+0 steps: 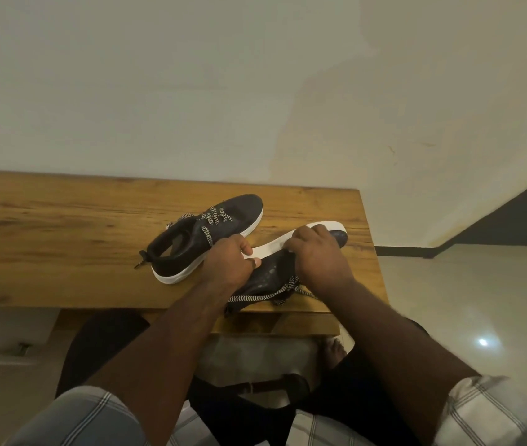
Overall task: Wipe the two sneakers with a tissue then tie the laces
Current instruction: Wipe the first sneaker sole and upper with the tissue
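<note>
Two dark knit sneakers with white soles are on the wooden surface [62, 226]. The upright sneaker [204, 236] rests left of the tilted sneaker [288, 265], which both hands hold: the left hand [230, 262] grips its middle, the right hand [317, 252] presses its sole [275, 244]. Zigzag laces [265, 294] hang loose.

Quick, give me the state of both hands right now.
Left hand: closed on the tilted sneaker, thumb on its white sole.
Right hand: pressed on the same sneaker; any tissue cannot be told.
</note>
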